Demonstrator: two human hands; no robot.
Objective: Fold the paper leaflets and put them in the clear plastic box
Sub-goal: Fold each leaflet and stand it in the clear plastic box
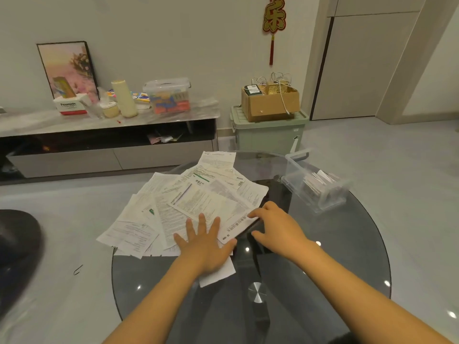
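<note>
Several unfolded paper leaflets (188,202) lie in a loose overlapping pile on a round glass table (347,256). My left hand (206,244) lies flat with spread fingers on the near edge of the pile. My right hand (275,224) pinches the right edge of the top leaflet (236,219), lifting that edge slightly. A clear plastic box (315,184) stands at the table's far right, with several folded leaflets inside.
Behind the table runs a low cabinet (106,135) with a lidded plastic bin, a picture frame and bottles. A green storage tub (268,135) carries a cardboard box. A dark seat (17,247) is at the left.
</note>
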